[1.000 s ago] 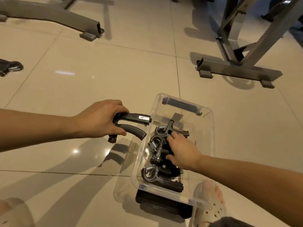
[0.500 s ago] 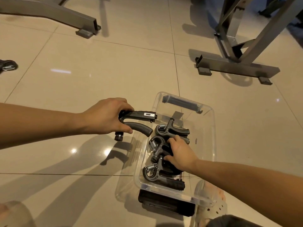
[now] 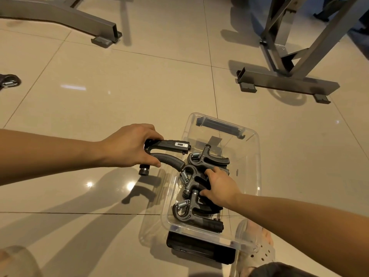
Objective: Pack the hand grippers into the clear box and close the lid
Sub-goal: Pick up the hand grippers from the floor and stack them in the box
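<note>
No text, brand or number can be read anywhere in view. The only marking is a small pale rectangular panel (image 3: 179, 144) set into the upper handle of the black plastic hand gripper (image 3: 169, 161) that the left hand (image 3: 127, 146) grips. Whatever it bears, digits or letters, is too small and blurred to make out.

- Glossy beige tiled floor (image 3: 139, 86), crossed by thin dark grout lines and dotted with bright light glints.
- Grey square-tube metal frame leg (image 3: 65, 15) at upper left, its end resting on a flat grey foot pad (image 3: 102, 41).
- Grey metal stand (image 3: 287, 80) at upper right: slanted posts rising from a floor crossbar.
- Pale perforated rubber clog (image 3: 257, 254) at lower right.
</note>
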